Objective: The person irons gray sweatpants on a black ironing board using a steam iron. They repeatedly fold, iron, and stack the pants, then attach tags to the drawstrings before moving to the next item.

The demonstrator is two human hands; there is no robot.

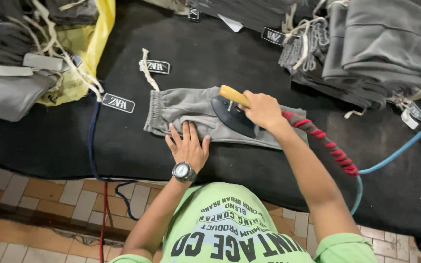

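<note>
- While your right hand (264,111) grips the iron (234,116) by its wooden handle, the soleplate rests on the grey shorts (186,108).
- Your left hand (188,144), fingers spread flat, presses the shorts' near edge at seven o'clock from the iron.
- Folded grey garments (381,48) are stacked at two o'clock on the black table (49,141).

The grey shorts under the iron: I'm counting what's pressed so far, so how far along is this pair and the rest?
Looks done: folded grey garments stacked at top right. In hand: the right hand holds the iron on the grey shorts, and the left hand lies flat on their near edge. Left: more dark garments piled at top left, though whether they are pressed cannot be told.
</note>
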